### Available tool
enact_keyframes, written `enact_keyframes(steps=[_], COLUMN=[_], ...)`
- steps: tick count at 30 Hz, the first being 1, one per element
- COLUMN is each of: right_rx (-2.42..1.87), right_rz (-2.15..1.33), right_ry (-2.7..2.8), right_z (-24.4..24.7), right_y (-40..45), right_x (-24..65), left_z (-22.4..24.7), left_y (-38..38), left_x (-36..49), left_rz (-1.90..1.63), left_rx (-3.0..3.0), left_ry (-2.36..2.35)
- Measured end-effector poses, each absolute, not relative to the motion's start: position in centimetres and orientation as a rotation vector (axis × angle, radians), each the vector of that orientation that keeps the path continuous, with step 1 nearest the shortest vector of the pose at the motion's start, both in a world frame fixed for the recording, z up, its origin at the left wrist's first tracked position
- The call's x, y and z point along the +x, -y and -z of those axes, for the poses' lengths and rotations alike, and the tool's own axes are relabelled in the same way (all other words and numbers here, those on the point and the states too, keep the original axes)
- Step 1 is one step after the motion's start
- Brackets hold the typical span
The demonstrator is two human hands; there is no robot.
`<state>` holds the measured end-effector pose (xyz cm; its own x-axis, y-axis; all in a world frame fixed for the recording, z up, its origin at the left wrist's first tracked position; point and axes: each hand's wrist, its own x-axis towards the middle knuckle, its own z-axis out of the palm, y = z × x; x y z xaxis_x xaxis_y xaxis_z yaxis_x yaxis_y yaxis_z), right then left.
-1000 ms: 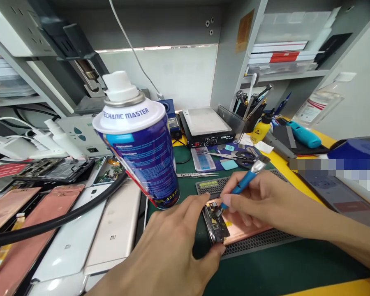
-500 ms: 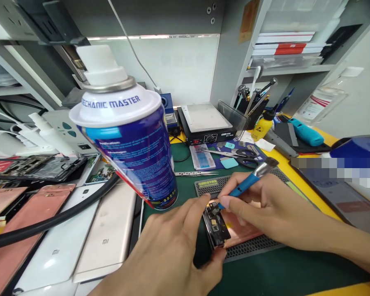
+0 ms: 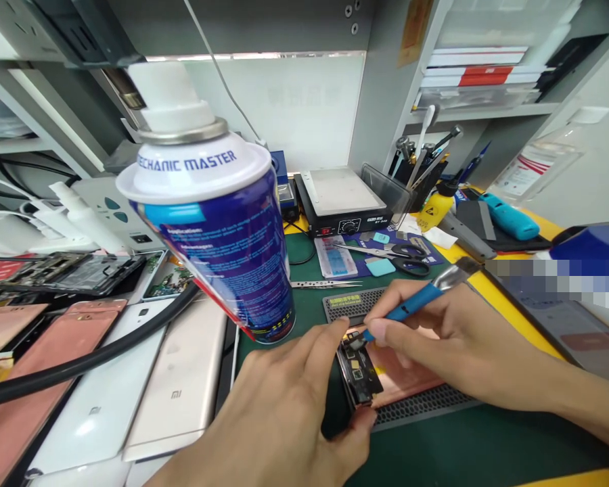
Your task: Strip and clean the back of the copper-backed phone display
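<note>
A green work mat (image 3: 436,453) spreads across the near and middle part of the bench. A blue spray can (image 3: 228,250) with a white nozzle stands on the left, leaning in view. The left hand (image 3: 279,392) reaches in from the near left and the right hand (image 3: 451,331) from the right. Pale-gold and white phone backs (image 3: 177,379) lie at left, and a black device with a flat metal top (image 3: 345,193) sits at the far side. A grey perforated pad (image 3: 421,406) rests on the mat, and on it lies an opened phone (image 3: 393,372), its left end clasped between the left thumb and fingers. The right thumb and fingers pinch a blue-handled brush (image 3: 409,302), its lower tip at the phone's dark left end. Beyond lie scissors (image 3: 378,253) and, to their left, tweezers (image 3: 325,285)
</note>
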<state>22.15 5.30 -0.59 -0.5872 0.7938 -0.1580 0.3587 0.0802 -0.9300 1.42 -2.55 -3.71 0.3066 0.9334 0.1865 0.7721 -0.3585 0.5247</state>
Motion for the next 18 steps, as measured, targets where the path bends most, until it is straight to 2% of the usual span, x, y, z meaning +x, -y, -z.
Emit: enact_keyframes(steps=[11, 15, 18], right_rx=[-1.121, -1.145, -1.120], right_rz=[-1.436, -1.302, -1.391], right_ry=[2.164, 2.180, 2.126], right_z=[0.74, 0.65, 0.56], right_y=[-4.83, -5.03, -5.11], right_x=[22.19, 22.11, 22.18], left_z=[3.73, 3.69, 3.61], left_y=[2.72, 2.67, 2.66], left_x=[1.29, 1.23, 1.23], left_rz=[-0.666, -0.655, -0.662], left_rx=[2.273, 2.261, 2.256], left_ry=[-1.511, -1.510, -1.506])
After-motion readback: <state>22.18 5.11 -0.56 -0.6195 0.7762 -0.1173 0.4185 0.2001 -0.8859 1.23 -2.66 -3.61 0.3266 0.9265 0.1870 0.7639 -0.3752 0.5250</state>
